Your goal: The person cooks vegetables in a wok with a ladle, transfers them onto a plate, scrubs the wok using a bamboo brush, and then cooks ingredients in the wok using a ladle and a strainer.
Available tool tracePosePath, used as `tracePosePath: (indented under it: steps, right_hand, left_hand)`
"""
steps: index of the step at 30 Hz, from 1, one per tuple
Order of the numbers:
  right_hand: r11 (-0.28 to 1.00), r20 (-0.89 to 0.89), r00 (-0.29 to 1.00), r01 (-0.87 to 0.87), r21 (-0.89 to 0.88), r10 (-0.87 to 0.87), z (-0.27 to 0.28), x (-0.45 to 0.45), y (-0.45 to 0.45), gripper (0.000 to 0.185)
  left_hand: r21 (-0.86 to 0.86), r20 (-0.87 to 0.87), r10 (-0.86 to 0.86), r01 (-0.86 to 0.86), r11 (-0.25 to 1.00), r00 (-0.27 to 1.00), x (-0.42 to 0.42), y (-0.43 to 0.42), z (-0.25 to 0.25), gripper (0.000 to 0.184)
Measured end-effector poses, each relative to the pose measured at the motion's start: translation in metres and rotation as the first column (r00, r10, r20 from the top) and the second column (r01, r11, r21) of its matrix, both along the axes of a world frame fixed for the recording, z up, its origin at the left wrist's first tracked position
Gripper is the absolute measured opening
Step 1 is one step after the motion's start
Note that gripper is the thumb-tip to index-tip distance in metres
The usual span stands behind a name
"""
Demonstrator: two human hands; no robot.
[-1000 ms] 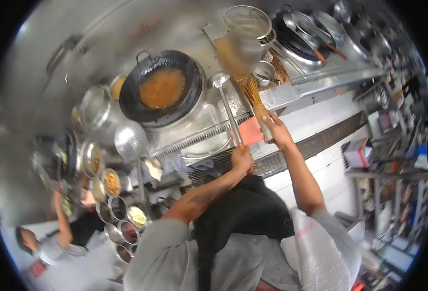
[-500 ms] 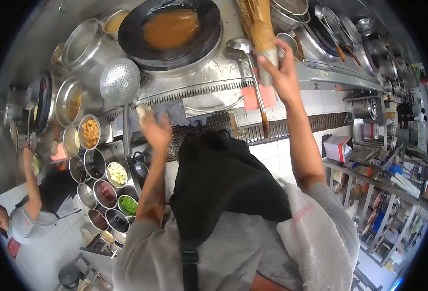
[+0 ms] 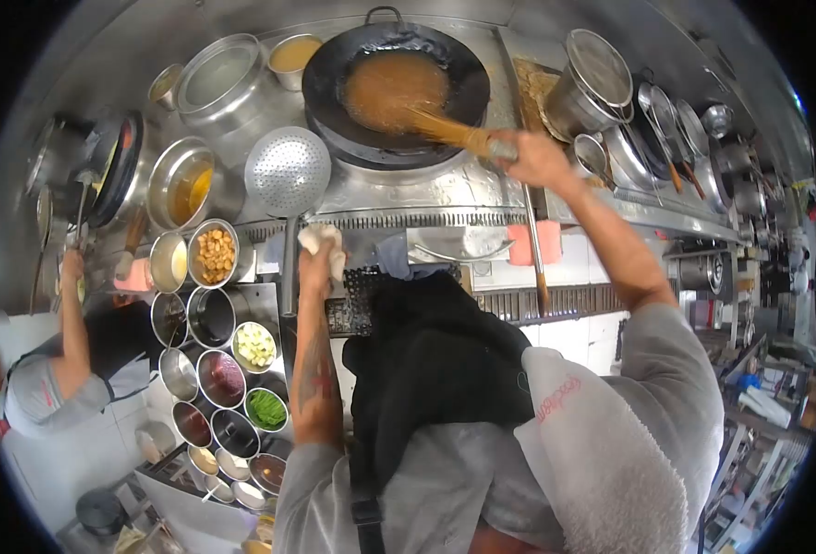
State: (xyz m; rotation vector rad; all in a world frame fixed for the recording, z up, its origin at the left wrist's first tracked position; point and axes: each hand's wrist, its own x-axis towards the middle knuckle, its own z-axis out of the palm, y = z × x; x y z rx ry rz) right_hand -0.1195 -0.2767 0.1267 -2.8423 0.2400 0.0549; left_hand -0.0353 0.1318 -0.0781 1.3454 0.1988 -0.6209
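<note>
A bamboo wok brush (image 3: pixel 454 132) is in my right hand (image 3: pixel 537 162), with the fingers wrapped round its pale handle. Its bristles reach into the black wok (image 3: pixel 329 97) and touch the brown liquid (image 3: pixel 397 88). My left hand (image 3: pixel 314 272) is closed on a bunched white cloth (image 3: pixel 323 242) at the front edge of the range. Just behind that hand lies a perforated strainer (image 3: pixel 288 172), its handle pointing toward me. A ladle handle (image 3: pixel 532 235) lies across the range edge below my right forearm.
Steel tubs of ingredients stand at the left, among them fried chunks (image 3: pixel 216 257), pale cubes (image 3: pixel 254 345) and chopped greens (image 3: pixel 265 408). Large pots (image 3: pixel 218 78) stand behind them. At far left a co-worker (image 3: pixel 52 369) reaches toward other pans. Several strainers (image 3: pixel 689 125) rest at the right.
My right hand has brought the brush left and down, so its bristles are now in the wok. The left hand, blurred before, now grips the cloth. The view has shifted.
</note>
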Motion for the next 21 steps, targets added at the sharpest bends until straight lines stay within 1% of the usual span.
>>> tracePosePath:
  steps: [1, 2, 3, 5, 6, 8, 9, 10, 11, 12, 13, 15, 17, 18, 19, 20, 21]
  right_hand:
    - [0.992, -0.074, 0.997, 0.003, -0.125, -0.013, 0.024, 0.019, -0.007, 0.049]
    - [0.981, -0.020, 0.998, -0.059, -0.183, 0.056, 0.043, 0.033, -0.013, 0.043]
    - [0.981, -0.010, 0.998, -0.068, -0.182, 0.067, 0.056, 0.049, -0.021, 0.043]
    - [0.931, -0.162, 0.946, -0.308, -0.197, 0.279, 0.069, 0.093, -0.043, 0.040]
    - [0.836, -0.174, 0.848, -0.526, -0.153, 0.501, 0.055, 0.121, -0.057, 0.033]
    - [0.871, -0.438, 0.786, -0.491, -0.012, 0.437, 0.025, 0.188, -0.032, 0.033]
    - [0.866, -0.357, 0.793, -0.488, 0.112, 0.493, 0.034, 0.206, 0.001, 0.037]
    - [0.911, -0.391, 0.827, -0.401, 0.094, 0.404, -0.033, 0.267, 0.002, 0.041]
    - [0.981, -0.117, 0.978, -0.159, 0.113, 0.172, -0.064, 0.282, 0.023, 0.040]
    - [0.977, 0.155, 0.982, 0.078, 0.196, -0.109, -0.077, 0.291, 0.036, 0.038]
    - [0.978, 0.153, 0.983, 0.070, 0.194, -0.101, -0.077, 0.289, 0.039, 0.038]
    - [0.990, 0.007, 0.999, -0.048, 0.133, 0.048, -0.066, 0.269, 0.054, 0.038]
    - [0.966, -0.087, 0.962, -0.254, 0.050, 0.258, -0.042, 0.200, 0.063, 0.036]
    - [0.968, -0.092, 0.964, -0.247, 0.042, 0.250, -0.037, 0.199, 0.060, 0.036]
    - [0.973, -0.064, 0.971, -0.231, 0.016, 0.232, -0.031, 0.207, 0.055, 0.037]
    - [0.976, -0.040, 0.975, -0.217, -0.001, 0.217, -0.029, 0.212, 0.052, 0.037]
    - [0.992, -0.057, 0.998, -0.003, 0.126, 0.010, -0.061, 0.259, 0.037, 0.037]
  left_hand:
    - [-0.118, -0.037, 0.017, -0.021, 0.993, 0.999, -0.010, 0.005, 0.022, 0.044]
    - [-0.233, -0.073, 0.022, -0.039, 0.972, 0.997, -0.020, 0.010, 0.035, 0.046]
    - [-0.377, -0.161, 0.010, -0.071, 0.924, 0.987, -0.025, 0.019, 0.029, 0.050]
    - [-0.496, -0.199, 0.021, -0.119, 0.860, 0.980, -0.035, 0.017, 0.043, 0.053]
    - [-0.491, -0.194, 0.040, -0.133, 0.861, 0.980, -0.034, 0.008, 0.049, 0.053]
    - [-0.569, -0.165, -0.070, -0.037, 0.822, 0.984, -0.028, -0.016, 0.062, 0.058]
    - [-0.485, -0.220, -0.054, -0.061, 0.872, 0.974, -0.021, -0.036, 0.067, 0.059]
    - [-0.484, -0.237, -0.089, -0.039, 0.874, 0.967, -0.011, -0.059, 0.081, 0.059]
    - [-0.488, -0.254, -0.122, -0.018, 0.872, 0.959, 0.002, -0.083, 0.090, 0.058]
    - [-0.482, -0.288, -0.144, -0.014, 0.876, 0.947, 0.015, -0.107, 0.089, 0.056]
    - [-0.477, -0.323, -0.167, -0.008, 0.879, 0.931, 0.027, -0.129, 0.088, 0.055]
    - [-0.448, -0.442, -0.127, -0.096, 0.889, 0.888, 0.053, -0.175, 0.076, 0.046]
    - [-0.412, -0.447, -0.012, -0.194, 0.890, 0.895, 0.078, -0.213, 0.063, 0.037]
    - [-0.379, -0.430, 0.005, -0.186, 0.906, 0.903, 0.085, -0.224, 0.066, 0.029]
    - [-0.392, -0.420, 0.001, -0.183, 0.902, 0.907, 0.091, -0.231, 0.069, 0.029]
    - [-0.299, -0.459, 0.046, -0.203, 0.932, 0.887, 0.092, -0.235, 0.070, 0.026]
    - [-0.191, -0.503, 0.093, -0.216, 0.958, 0.859, 0.086, -0.234, 0.069, 0.024]
